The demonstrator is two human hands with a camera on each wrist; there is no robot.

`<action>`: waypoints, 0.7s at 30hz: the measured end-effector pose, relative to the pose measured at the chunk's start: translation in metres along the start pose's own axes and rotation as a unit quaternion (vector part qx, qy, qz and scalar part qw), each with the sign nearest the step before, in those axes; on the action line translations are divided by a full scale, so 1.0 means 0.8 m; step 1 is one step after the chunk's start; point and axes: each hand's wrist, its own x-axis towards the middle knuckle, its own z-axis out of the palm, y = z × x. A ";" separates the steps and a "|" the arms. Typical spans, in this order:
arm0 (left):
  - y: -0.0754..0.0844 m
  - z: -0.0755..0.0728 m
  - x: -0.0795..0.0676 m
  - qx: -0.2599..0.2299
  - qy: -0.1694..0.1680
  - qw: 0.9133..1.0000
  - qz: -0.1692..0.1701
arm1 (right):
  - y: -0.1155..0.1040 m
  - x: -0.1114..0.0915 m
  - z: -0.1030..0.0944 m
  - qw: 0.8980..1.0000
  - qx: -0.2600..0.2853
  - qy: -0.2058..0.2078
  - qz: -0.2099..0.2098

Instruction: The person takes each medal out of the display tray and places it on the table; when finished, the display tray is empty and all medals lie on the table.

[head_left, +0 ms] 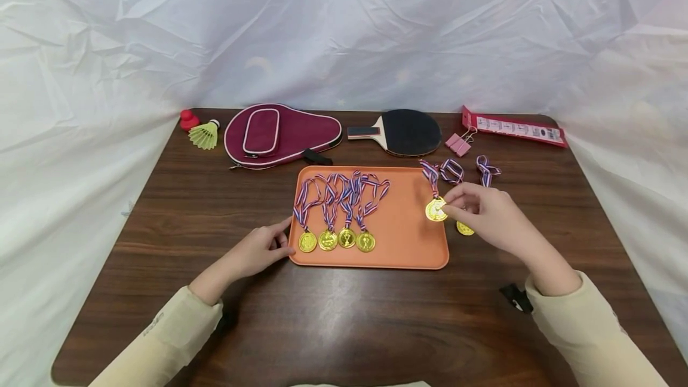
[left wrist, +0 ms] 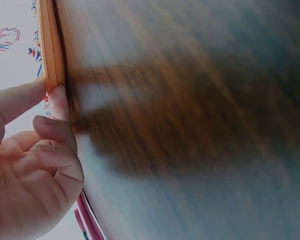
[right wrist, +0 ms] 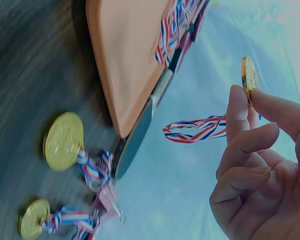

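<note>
My right hand [head_left: 486, 215] pinches a gold medal [head_left: 435, 210] between thumb and fingertips, over the right edge of the orange tray [head_left: 408, 249]. The medal's striped red, white and blue ribbon [right wrist: 197, 130] dangles in the right wrist view. With its thumb and fingertips my left hand [head_left: 260, 251] holds the tray's left rim [left wrist: 51, 45]. Several gold medals lie in a row across the tray's left half, one being this medal [head_left: 365, 242], their ribbons [head_left: 349, 196] spread toward the back. Two more medals, one nearer [right wrist: 64, 141] and one farther [right wrist: 35, 219], lie right of the tray, partly hidden by my hand in the head view.
Along the table's back lie a red object [head_left: 189, 119], a yellow shuttlecock [head_left: 204, 135], a maroon racket case [head_left: 279, 136], a black table tennis paddle [head_left: 411, 131], a pink binder clip [head_left: 458, 144] and a red-edged package [head_left: 516, 128]. White cloth [head_left: 344, 28] hangs behind.
</note>
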 end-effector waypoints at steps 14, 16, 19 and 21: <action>0.000 0.001 -0.001 -0.003 0.007 1.000 0.011 | 0.036 -0.022 -0.046 0.995 -0.042 0.074 0.059; 0.001 0.001 -0.001 -0.003 0.006 1.000 0.009 | 0.047 -0.024 -0.053 0.993 -0.050 0.091 0.065; 0.002 0.001 -0.001 -0.001 0.005 1.000 0.007 | 0.066 -0.026 -0.066 0.989 -0.054 0.109 0.078; 0.002 0.001 0.000 0.000 0.004 1.000 0.009 | 0.080 -0.028 -0.074 0.988 -0.051 0.113 0.090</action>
